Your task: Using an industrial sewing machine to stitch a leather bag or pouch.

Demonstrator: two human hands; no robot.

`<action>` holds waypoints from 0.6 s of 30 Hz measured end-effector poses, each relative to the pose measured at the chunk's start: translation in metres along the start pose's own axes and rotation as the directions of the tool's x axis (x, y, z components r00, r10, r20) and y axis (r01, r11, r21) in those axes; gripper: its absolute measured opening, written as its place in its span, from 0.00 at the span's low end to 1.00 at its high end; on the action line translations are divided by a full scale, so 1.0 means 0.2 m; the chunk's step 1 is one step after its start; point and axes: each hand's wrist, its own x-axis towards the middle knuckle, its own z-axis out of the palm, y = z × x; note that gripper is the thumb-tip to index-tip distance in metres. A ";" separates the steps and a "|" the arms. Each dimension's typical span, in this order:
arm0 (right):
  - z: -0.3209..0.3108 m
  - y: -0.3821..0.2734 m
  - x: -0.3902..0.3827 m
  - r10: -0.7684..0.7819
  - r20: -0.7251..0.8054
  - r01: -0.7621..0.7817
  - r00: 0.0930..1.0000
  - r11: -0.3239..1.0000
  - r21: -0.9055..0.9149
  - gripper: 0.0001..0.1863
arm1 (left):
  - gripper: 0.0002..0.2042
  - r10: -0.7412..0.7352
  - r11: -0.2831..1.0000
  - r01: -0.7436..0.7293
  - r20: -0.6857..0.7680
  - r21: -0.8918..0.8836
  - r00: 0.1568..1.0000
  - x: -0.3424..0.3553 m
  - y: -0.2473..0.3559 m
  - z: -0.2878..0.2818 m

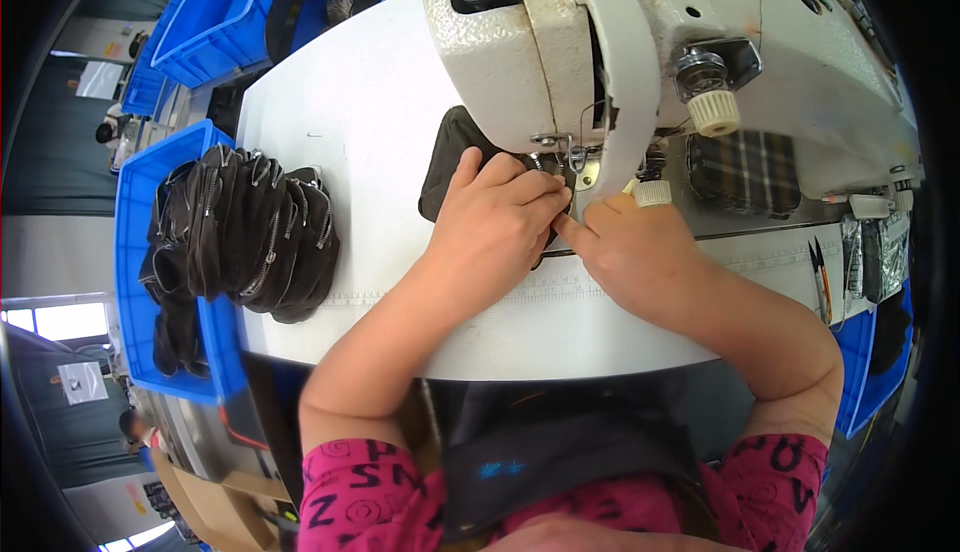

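A dark brown fabric piece (453,157) lies on the white sewing table under the head of a white sewing machine (500,62). A short strip of what looks like zipper shows near the presser foot. My left hand (493,210) presses on the fabric with its fingers bent and bunched at the edge by the needle area. My right hand (632,247) is closed beside it, its index finger meeting the left fingertips at the fabric's near edge. Both hands cover much of the piece, and the exact grip of the right fingers is partly hidden.
At left, a stack of dark zippered fabric pieces (255,232) leans over a blue bin (130,282). Plaid fabric (743,174) lies right of the needle. Thread snips (822,282) rest at the table's right, above another blue bin (857,372). More blue bins (222,27) stand far left.
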 end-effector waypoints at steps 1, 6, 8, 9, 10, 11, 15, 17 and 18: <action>0.00 0.00 0.00 0.008 0.012 -0.008 1.000 1.000 -0.003 0.13 | 0.14 -0.004 1.000 0.004 -0.011 -0.022 1.000 0.00 0.00 0.01; 0.00 0.01 -0.01 0.020 0.041 -0.019 0.999 1.000 -0.018 0.16 | 0.15 -0.029 0.999 0.027 -0.059 -0.040 0.998 0.00 0.02 0.05; 0.00 0.02 -0.01 0.035 0.034 -0.032 0.999 0.998 -0.062 0.17 | 0.16 -0.032 0.999 0.030 -0.076 -0.032 0.997 0.01 0.03 0.06; 0.00 0.02 -0.01 0.036 0.035 -0.033 0.999 0.997 -0.063 0.17 | 0.15 -0.088 0.996 0.086 -0.044 -0.039 0.995 0.02 0.05 0.05; 0.00 0.02 -0.02 0.034 0.025 -0.032 0.999 0.996 -0.078 0.18 | 0.14 -0.144 0.989 0.144 -0.010 -0.041 0.990 0.02 0.06 0.05; 0.00 0.02 -0.02 0.032 0.016 -0.030 0.999 0.995 -0.093 0.18 | 0.14 -0.144 0.989 0.143 -0.010 -0.040 0.990 0.02 0.06 0.05; -0.01 0.00 -0.02 0.001 0.057 0.003 0.998 0.997 -0.072 0.19 | 0.16 -0.110 0.994 0.111 -0.080 0.014 0.991 0.02 0.06 0.07; -0.01 -0.01 -0.03 -0.048 0.055 0.051 0.997 0.997 -0.057 0.18 | 0.16 -0.117 0.993 0.118 -0.079 0.004 0.990 0.01 0.07 0.06; -0.01 -0.01 -0.03 -0.047 0.056 0.050 0.997 0.997 -0.054 0.18 | 0.16 -0.111 0.993 0.113 -0.078 0.017 0.991 0.00 0.07 0.06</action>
